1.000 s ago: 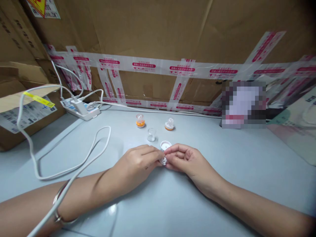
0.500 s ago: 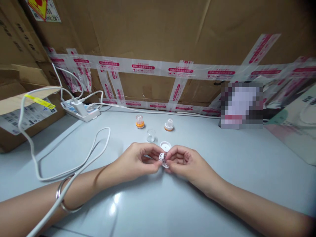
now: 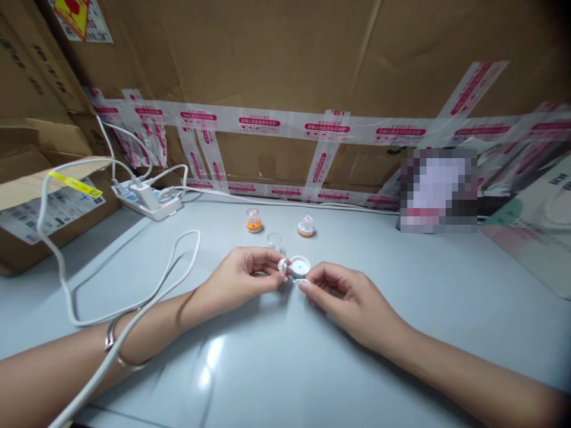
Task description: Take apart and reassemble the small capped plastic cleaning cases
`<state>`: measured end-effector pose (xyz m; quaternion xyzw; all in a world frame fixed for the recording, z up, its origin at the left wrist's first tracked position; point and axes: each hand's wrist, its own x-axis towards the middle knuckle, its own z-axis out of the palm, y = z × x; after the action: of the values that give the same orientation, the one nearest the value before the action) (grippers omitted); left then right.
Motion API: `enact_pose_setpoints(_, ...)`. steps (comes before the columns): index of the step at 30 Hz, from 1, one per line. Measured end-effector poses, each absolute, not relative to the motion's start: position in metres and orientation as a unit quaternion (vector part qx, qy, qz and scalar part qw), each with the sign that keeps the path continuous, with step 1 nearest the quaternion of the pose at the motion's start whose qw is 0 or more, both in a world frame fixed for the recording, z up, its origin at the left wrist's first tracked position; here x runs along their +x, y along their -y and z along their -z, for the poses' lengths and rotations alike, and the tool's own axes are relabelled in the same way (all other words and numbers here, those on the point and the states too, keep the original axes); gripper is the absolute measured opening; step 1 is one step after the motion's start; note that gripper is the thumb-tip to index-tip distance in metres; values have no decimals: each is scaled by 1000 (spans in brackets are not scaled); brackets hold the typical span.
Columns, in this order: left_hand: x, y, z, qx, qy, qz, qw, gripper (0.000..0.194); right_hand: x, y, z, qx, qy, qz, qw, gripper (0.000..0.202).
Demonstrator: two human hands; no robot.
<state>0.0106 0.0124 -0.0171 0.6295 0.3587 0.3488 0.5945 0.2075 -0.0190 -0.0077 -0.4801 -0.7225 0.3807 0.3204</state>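
Observation:
My left hand point(image 3: 247, 272), closed, pinches a small white openwork plastic piece point(image 3: 282, 266) between thumb and fingertips. A thin white plastic piece point(image 3: 302, 282) is gripped in my right hand point(image 3: 341, 291), also closed. Between the two hands, just beyond the fingertips, a round white cap-like base point(image 3: 300, 265) with a hint of teal at its lower edge rests on the table. A small clear cup point(image 3: 275, 240) stands behind my left fingers, which partly cover it. Farther back sit two clear-domed pieces, one with an orange base point(image 3: 253, 223), the other with a white-and-orange base point(image 3: 306, 229).
Across my left forearm runs a white cable point(image 3: 111, 351), looping over the table point(image 3: 276, 380). A power strip point(image 3: 154, 205) with plugs and an open carton point(image 3: 53, 226) are at left. A large taped cardboard box point(image 3: 267, 59) closes off the back; a blurred-out object point(image 3: 435, 190) stands right.
My hands have moved apart. The white openwork parts that were together between them are now separate, one in each hand. My left hand has shifted slightly up and left.

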Motion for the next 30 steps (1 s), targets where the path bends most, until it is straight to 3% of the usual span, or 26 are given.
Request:
enact_pose_setpoints(3,9,-14,16,630,-360,-341,597,18,215,13,2,-478,742,-336,327,15)
enact_pose_setpoints(8,10,-15,13,644,-386,-322,577,17,234,-6,4,-454,834,-144,279,16)
enact_pose_setpoints(13,10,-15,13,645,-385,-315,580,20,241,-17,17,-449,856,-99,236,23)
enact_pose_setpoints(22,9,-15,16,631,-382,-356,574,13,230,-3,3,-478,770,-228,355,13)
enact_pose_setpoints(30,12,3,12,786,-348,-330,391,8,207,20,3,-483,639,-510,314,16)
